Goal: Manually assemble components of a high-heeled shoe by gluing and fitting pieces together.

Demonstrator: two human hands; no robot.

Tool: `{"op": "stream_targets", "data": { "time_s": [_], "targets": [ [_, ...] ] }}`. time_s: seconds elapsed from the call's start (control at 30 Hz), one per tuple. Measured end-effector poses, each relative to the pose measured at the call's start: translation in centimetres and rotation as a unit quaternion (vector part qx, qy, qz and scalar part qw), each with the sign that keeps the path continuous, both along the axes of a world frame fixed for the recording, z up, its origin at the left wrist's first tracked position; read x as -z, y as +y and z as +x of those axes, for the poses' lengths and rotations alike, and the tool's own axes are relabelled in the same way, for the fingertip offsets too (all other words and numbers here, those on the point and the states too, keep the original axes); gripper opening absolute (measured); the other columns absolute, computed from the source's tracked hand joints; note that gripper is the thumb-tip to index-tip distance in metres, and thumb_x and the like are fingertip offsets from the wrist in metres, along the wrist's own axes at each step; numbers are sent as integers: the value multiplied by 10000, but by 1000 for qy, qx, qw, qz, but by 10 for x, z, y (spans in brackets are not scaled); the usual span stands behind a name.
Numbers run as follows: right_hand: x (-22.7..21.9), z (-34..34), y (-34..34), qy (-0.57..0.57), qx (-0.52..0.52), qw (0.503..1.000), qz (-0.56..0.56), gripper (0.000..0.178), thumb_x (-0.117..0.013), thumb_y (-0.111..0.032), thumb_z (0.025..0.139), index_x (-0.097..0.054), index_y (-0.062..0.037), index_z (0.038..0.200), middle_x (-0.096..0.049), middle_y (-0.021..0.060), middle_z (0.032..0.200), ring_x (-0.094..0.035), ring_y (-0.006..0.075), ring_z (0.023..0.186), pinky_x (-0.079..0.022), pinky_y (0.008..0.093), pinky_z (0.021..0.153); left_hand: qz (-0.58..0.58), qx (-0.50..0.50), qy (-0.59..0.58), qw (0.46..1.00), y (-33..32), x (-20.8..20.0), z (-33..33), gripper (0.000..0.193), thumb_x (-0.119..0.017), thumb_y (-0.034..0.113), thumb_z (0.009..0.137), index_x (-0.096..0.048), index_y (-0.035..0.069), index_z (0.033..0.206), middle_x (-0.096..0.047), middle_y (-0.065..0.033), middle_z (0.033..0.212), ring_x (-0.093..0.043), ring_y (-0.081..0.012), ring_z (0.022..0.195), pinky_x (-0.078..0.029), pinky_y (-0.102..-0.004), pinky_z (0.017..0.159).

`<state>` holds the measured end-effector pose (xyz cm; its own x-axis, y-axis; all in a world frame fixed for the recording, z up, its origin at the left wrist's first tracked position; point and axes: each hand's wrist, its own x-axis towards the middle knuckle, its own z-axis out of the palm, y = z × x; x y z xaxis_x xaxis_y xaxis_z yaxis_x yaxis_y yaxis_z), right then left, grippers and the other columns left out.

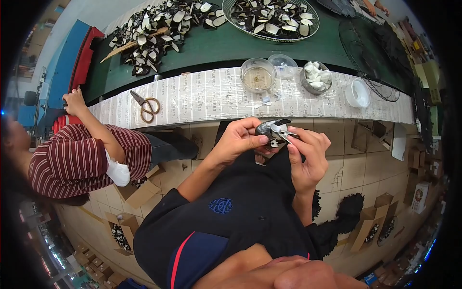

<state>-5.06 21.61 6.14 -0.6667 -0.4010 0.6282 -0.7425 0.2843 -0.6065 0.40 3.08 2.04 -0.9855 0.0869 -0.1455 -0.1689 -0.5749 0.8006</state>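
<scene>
In front of my chest, above the near edge of the bench, my left hand grips a glossy black curved piece that looks like a shoe heel, thumb and fingers closed around its side. From the other side my right hand pinches a small silver metal tool, perhaps snips or pliers. The tool's tip meets the pale part of the black piece, and my fingers partly hide both. Beyond my hands, gold-handled scissors lie on the bench's pale printed covering.
A green conveyor belt carries a heap of black-and-white pieces and a wire basket of similar ones. Along the bench stand a clear tub, a tin of white wads and a white cup. A co-worker in stripes is at left.
</scene>
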Motion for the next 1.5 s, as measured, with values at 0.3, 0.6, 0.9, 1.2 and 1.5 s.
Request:
{"op": "stream_targets", "data": {
  "time_s": [0.3,0.6,0.9,1.2,1.5],
  "targets": [
    [3,1,-4,52,58,997,18,137,-698,-116,805,-676,-40,917,-681,70,991,-596,200,833,-351,315,798,12,2,-5,1000,1,-4,0,177,-626,57,882,-555,-39,1013,-666,-145,929,-676,-188,839,-581,-304,747],
    [4,0,-3,106,136,983,61,143,-702,-132,814,-677,-45,925,-683,66,990,-594,189,822,-339,311,801,8,3,-18,1000,1,-7,-1,165,-626,52,884,-564,-39,1007,-668,-142,931,-680,-196,846,-584,-304,740],
    [2,0,-6,99,97,989,59,147,-701,-114,804,-673,-40,928,-683,67,989,-596,191,826,-341,311,806,18,4,-15,1000,2,-6,-2,156,-616,61,893,-556,-35,999,-665,-145,934,-687,-209,838,-586,-291,724],
    [-5,-4,8,101,231,967,42,106,-668,-79,843,-664,-24,933,-685,76,998,-606,196,852,-360,313,828,27,23,-37,999,-1,-8,-2,181,-600,132,912,-538,-22,985,-653,-159,956,-694,-268,841,-597,-305,690],
    [-5,2,5,42,179,983,-10,124,-665,-69,841,-660,-5,946,-683,99,981,-609,218,852,-382,326,834,33,29,-42,998,-1,-8,-3,186,-592,160,916,-522,-8,957,-644,-161,972,-696,-288,833,-601,-317,677]
  ]
}}
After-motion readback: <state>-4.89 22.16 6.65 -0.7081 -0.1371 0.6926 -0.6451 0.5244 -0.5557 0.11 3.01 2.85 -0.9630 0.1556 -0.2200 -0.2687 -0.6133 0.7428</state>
